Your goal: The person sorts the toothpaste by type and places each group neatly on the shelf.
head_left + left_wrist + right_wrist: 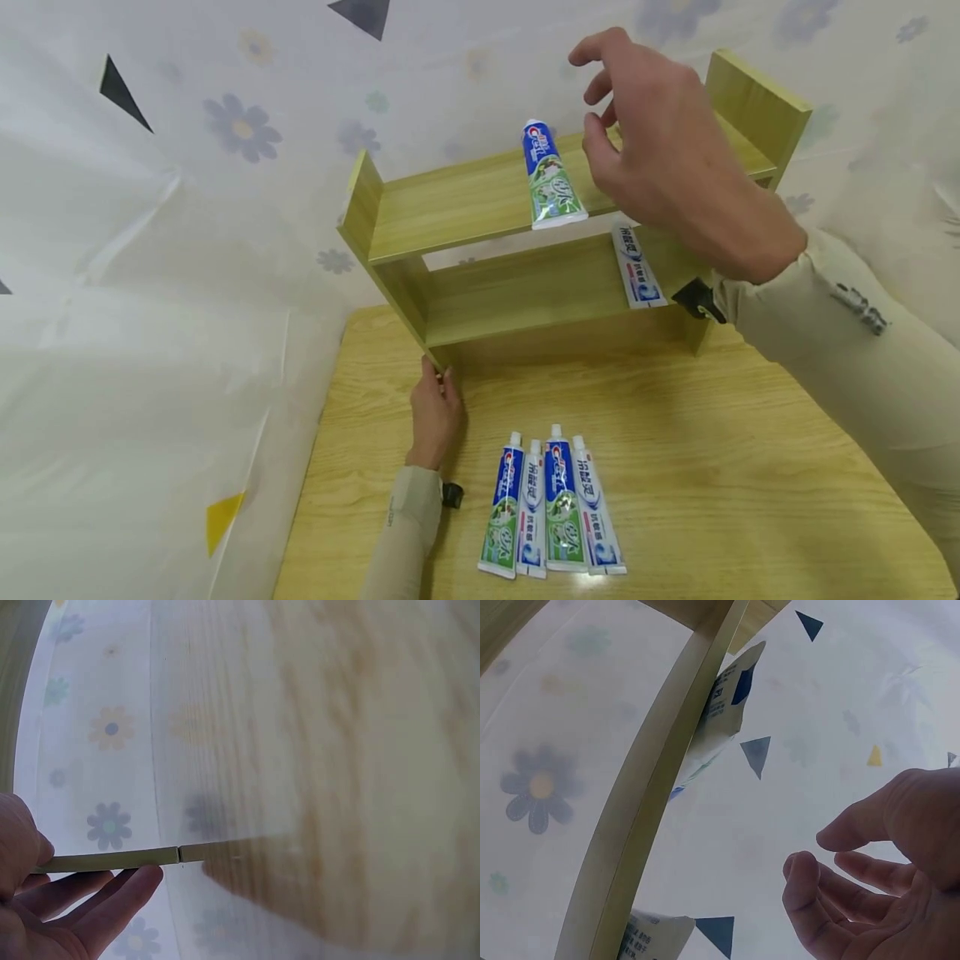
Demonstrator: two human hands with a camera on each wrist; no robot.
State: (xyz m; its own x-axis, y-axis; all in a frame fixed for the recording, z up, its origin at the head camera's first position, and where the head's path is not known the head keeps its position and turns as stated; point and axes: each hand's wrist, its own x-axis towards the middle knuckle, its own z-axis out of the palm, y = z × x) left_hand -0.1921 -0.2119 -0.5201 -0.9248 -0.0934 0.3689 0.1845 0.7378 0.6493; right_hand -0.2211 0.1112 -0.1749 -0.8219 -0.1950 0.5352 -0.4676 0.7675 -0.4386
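Note:
My left hand [435, 415] grips the lower front end of the left side panel [112, 860] of a small wooden shelf [450, 204], with thumb and fingers on opposite faces. Above the right part of the upper board hovers my right hand [660, 133], its fingers loosely bent around nothing. Just left of it, a blue and green Crest toothpaste tube [553, 179] lies on the upper board. A white toothpaste tube [637, 271] lies on the lower board, partly below the right forearm. In the right wrist view, the right hand [877, 877] is apart from the shelf edge.
On the wooden table [750, 467] in front of the shelf, several tubes lie side by side, Crest tubes [501, 512] alternating with white tubes [597, 508]. Flowered white sheeting [187, 250] hangs behind and to the left. The shelf's right end panel [757, 108] rises beyond the right hand.

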